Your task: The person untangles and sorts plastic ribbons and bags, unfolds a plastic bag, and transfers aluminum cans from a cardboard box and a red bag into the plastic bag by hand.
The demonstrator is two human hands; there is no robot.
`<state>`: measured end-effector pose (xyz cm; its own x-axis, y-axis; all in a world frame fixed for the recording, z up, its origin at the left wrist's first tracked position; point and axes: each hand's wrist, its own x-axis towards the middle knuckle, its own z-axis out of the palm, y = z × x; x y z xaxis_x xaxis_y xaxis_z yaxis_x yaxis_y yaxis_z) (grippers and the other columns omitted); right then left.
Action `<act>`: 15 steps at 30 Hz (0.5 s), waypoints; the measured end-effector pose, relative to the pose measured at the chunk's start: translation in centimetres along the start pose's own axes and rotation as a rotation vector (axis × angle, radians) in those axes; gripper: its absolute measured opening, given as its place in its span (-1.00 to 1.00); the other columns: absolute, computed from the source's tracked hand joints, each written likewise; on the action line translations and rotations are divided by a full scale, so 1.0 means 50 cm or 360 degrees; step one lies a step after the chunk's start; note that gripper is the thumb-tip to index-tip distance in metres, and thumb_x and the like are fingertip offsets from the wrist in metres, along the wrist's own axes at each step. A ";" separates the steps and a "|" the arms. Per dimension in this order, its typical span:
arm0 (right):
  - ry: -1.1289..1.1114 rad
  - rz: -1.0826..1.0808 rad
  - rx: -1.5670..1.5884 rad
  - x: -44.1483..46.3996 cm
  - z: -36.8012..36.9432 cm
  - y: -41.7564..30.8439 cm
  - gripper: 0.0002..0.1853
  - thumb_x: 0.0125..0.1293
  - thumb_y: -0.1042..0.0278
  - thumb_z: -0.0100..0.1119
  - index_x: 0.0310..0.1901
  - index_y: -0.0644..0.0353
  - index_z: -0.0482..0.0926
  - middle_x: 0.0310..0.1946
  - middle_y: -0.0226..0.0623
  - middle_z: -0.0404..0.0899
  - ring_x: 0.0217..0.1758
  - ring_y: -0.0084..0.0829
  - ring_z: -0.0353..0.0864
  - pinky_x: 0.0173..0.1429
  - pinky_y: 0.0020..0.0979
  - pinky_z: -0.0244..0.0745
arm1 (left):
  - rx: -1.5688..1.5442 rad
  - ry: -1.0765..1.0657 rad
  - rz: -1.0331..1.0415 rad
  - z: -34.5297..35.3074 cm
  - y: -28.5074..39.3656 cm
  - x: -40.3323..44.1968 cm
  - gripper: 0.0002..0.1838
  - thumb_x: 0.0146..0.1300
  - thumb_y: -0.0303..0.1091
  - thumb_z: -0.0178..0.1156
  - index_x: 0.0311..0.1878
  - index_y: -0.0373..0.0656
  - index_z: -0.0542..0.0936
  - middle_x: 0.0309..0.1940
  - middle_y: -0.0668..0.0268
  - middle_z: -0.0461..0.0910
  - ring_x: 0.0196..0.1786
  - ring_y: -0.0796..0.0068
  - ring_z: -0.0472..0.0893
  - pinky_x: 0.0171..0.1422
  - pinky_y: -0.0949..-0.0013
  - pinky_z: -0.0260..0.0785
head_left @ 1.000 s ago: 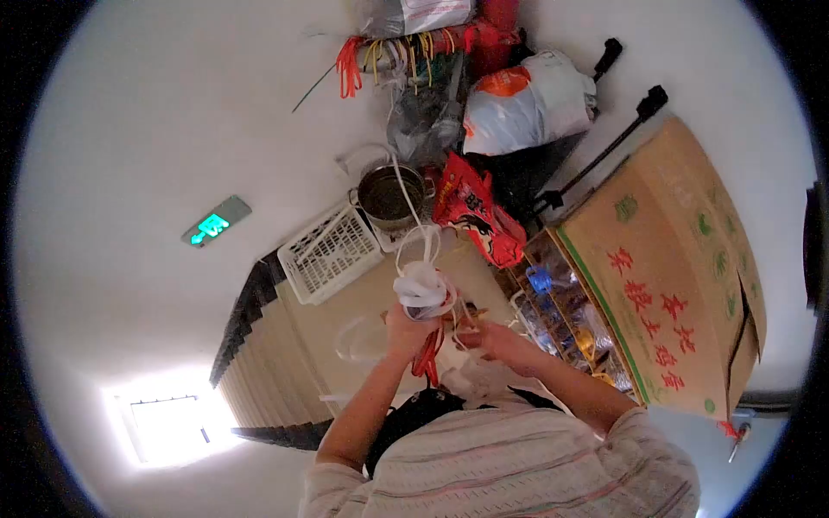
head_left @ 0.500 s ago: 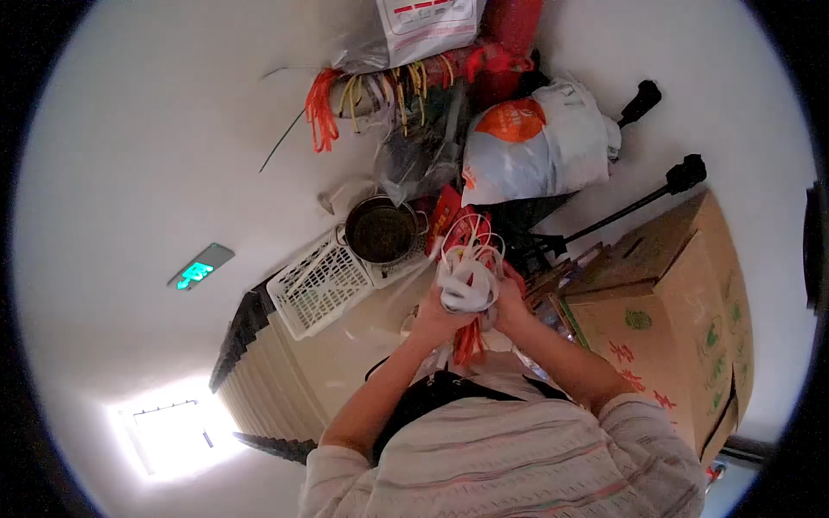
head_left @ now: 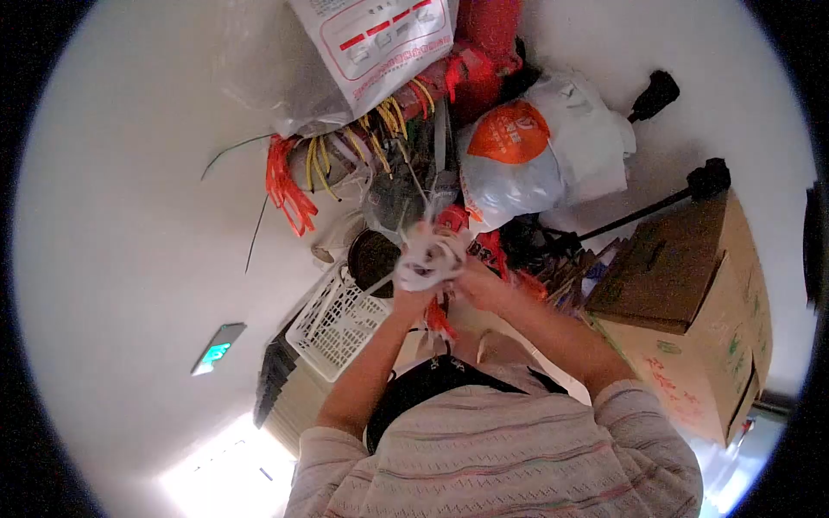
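Note:
A coiled bundle of white strap, blurred by motion, is held in front of my chest. My left hand is closed round its lower left side. At its right side is my right hand, with the fingers closed against the bundle and partly hidden behind it. Red strips hang below, between my wrists. Just beyond the bundle are a dark round pot and a red bag.
A white plastic basket lies at the left. Above are a plastic bag with red print, yellow cords and a white-and-orange bag. At the right stand a cardboard box and a black pole.
The white bundle has moved up and left in the view, with both hands on it. My right hand has come in against the bundle. The view has shifted, and the hanging bags look nearer.

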<state>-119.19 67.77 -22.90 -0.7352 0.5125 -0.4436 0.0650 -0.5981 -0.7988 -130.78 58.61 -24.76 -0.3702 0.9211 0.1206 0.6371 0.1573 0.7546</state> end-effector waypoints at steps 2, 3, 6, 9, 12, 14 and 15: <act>-0.0039 0.0057 0.0026 0.059 0.022 -0.001 -0.70 0.15 0.21 0.16 -0.09 0.08 0.46 -0.18 -0.42 0.49 -0.17 -0.51 0.48 -0.18 -0.48 0.39 | -0.0142 -0.0045 -0.0239 -0.033 -0.030 0.037 -0.49 -0.09 -0.28 0.31 -0.02 -0.20 0.44 -0.13 0.18 0.53 -0.08 0.28 0.54 0.01 0.32 0.37; -0.0090 0.0109 -0.0053 0.100 0.017 0.013 -0.68 0.15 0.19 0.16 -0.08 0.08 0.46 -0.21 -0.40 0.50 -0.19 -0.51 0.48 -0.20 -0.48 0.39 | -0.0343 -0.0101 -0.0402 -0.072 -0.012 0.071 -0.42 -0.08 -0.31 0.32 0.06 -0.20 0.37 -0.04 0.16 0.48 -0.01 0.25 0.50 0.05 0.29 0.35; -0.0104 0.0290 -0.0534 0.130 0.047 -0.082 -0.70 0.20 0.18 0.03 -0.09 0.13 0.48 -0.25 -0.25 0.52 -0.23 -0.46 0.50 -0.17 -0.41 0.41 | -0.0485 0.0051 -0.0423 -0.068 -0.048 0.148 -0.47 -0.12 -0.31 0.27 0.00 -0.20 0.42 -0.15 0.17 0.54 -0.09 0.23 0.54 -0.01 0.29 0.36; 0.0077 0.0132 -0.1178 0.175 0.016 -0.104 -0.52 0.10 0.13 0.13 0.00 0.22 0.35 -0.28 -0.19 0.54 -0.23 -0.39 0.54 -0.20 -0.42 0.42 | -0.0356 0.0208 -0.0504 -0.017 -0.138 0.213 -0.41 -0.20 -0.21 0.28 -0.02 -0.23 0.44 -0.23 0.15 0.59 -0.18 0.24 0.59 -0.10 0.27 0.41; 0.0397 -0.0299 -0.1526 0.180 -0.027 -0.088 -0.46 0.11 0.17 0.14 0.11 0.20 0.28 -0.14 -0.13 0.51 -0.07 -0.33 0.52 -0.13 -0.38 0.43 | -0.0019 0.0160 -0.0509 -0.005 -0.125 0.281 -0.36 -0.24 -0.18 0.33 -0.02 -0.27 0.42 -0.26 0.11 0.59 -0.24 0.23 0.60 -0.16 0.23 0.43; 0.0525 -0.0425 -0.1331 0.165 -0.056 -0.068 -0.40 0.11 0.24 0.17 0.18 0.18 0.22 -0.05 -0.12 0.47 0.02 -0.34 0.48 -0.07 -0.37 0.43 | 0.0139 0.0133 -0.0507 0.029 -0.168 0.323 -0.36 -0.23 -0.19 0.33 -0.03 -0.30 0.41 -0.31 0.10 0.60 -0.30 0.21 0.61 -0.21 0.22 0.45; 0.0620 -0.0366 -0.1044 0.142 -0.059 -0.066 -0.39 0.11 0.27 0.17 0.19 0.18 0.21 -0.04 -0.12 0.46 0.04 -0.35 0.46 -0.06 -0.37 0.43 | 0.0200 0.0116 -0.0472 0.044 -0.189 0.341 -0.36 -0.22 -0.19 0.33 -0.03 -0.31 0.41 -0.33 0.09 0.60 -0.32 0.20 0.61 -0.23 0.22 0.45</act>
<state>-122.61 75.21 -24.61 -0.4974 0.8301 -0.2520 0.4135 -0.0285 -0.9101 -141.62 73.63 -31.24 -0.5965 0.8015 -0.0431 0.5711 0.4615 0.6789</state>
